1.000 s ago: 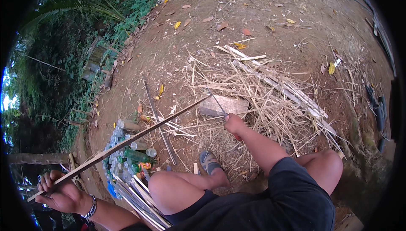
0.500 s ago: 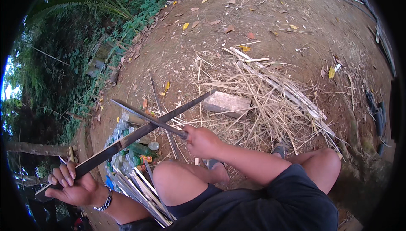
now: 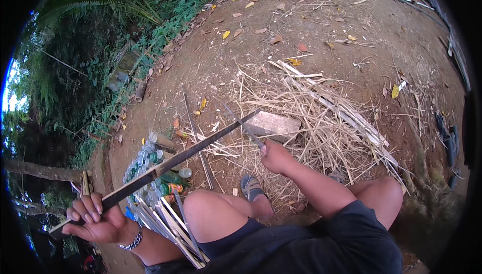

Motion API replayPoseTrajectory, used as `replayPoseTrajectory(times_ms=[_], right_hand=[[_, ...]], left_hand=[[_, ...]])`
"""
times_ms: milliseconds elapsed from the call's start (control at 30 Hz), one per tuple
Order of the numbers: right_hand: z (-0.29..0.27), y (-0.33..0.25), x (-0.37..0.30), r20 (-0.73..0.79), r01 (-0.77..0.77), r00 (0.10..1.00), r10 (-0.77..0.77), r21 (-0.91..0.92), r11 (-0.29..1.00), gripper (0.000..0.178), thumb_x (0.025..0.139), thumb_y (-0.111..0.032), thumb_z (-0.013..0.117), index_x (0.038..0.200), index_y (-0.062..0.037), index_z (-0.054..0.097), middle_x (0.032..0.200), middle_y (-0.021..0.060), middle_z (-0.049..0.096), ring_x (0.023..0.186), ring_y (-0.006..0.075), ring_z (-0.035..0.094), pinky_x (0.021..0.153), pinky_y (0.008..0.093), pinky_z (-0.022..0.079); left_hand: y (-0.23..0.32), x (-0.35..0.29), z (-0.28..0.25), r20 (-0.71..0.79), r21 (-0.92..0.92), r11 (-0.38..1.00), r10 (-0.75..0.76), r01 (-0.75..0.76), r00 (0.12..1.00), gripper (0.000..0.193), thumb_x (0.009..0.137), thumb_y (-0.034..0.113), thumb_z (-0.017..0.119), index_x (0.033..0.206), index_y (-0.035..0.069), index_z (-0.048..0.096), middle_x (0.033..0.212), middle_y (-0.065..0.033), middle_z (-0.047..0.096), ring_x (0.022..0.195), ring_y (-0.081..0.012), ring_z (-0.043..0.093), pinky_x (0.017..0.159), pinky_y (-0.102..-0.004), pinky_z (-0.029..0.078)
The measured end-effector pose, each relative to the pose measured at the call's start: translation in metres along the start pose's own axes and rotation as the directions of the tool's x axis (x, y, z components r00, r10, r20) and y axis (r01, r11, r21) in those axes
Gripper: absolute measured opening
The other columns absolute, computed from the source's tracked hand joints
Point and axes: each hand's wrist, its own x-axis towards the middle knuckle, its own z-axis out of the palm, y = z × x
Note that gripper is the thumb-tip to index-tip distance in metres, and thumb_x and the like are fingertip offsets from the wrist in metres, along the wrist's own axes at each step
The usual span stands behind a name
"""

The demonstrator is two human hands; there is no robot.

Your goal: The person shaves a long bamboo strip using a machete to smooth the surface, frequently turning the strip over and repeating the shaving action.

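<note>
My left hand (image 3: 95, 219) grips the near end of a long dark bamboo strip (image 3: 175, 158) that runs up and right toward a wooden block (image 3: 273, 123). My right hand (image 3: 276, 157) is closed on the handle of a knife (image 3: 246, 123), whose thin blade lies across the strip's far end, just in front of the block. I sit on the ground with bare knees (image 3: 206, 209) and a sandalled foot (image 3: 251, 188) below the strip.
Split bamboo slivers and dry shavings (image 3: 331, 118) pile around the block. A cluster of bottles (image 3: 155, 173) and a bundle of pale strips (image 3: 165, 224) lie by my left knee. Bare dirt with fallen leaves stretches beyond; plants border the left.
My right hand picked up the knife and carried it from mid-strip out to the strip's far end near the block. My left hand kept hold of the strip.
</note>
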Motion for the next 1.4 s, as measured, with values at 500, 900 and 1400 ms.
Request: replayPoseTrajectory(times_ms=[500,900,1400], right_hand=[[-0.007,-0.008,0.023,0.122,0.086,0.989,-0.084,-0.017,0.996,0.024,0.089,-0.015,0.056,0.109,-0.0020,0.054,0.091,0.0220,0.065,0.086,0.0363,0.065,0.078,0.0469,0.053],[-0.009,0.045,0.086,0.089,-0.028,0.996,0.030,-0.029,0.999,0.031,0.091,-0.013,0.053,0.118,0.0014,0.052,0.098,0.0247,0.066,0.091,0.0386,0.065,0.084,0.0472,0.052],[0.011,0.107,0.121,0.050,-0.200,0.978,0.201,-0.021,0.979,0.031,0.098,-0.022,0.046,0.119,-0.0017,0.055,0.107,0.0233,0.066,0.099,0.0372,0.064,0.087,0.0467,0.050]], left_hand=[[-0.008,0.014,0.009,0.059,-0.043,0.998,-0.033,0.036,0.998,0.033,0.093,0.034,0.065,0.078,0.009,0.050,0.056,0.0037,0.044,0.049,-0.0058,0.044,0.052,-0.0196,0.038],[-0.015,0.045,-0.005,0.035,-0.063,0.992,-0.106,0.108,0.994,0.029,0.089,0.025,0.070,0.077,0.009,0.049,0.059,0.0035,0.043,0.050,-0.0063,0.043,0.054,-0.0205,0.039],[-0.021,0.065,-0.030,-0.017,-0.031,0.996,-0.088,0.087,0.996,0.030,0.092,0.029,0.066,0.079,0.008,0.049,0.059,0.0034,0.042,0.051,-0.0057,0.042,0.053,-0.0200,0.038]])
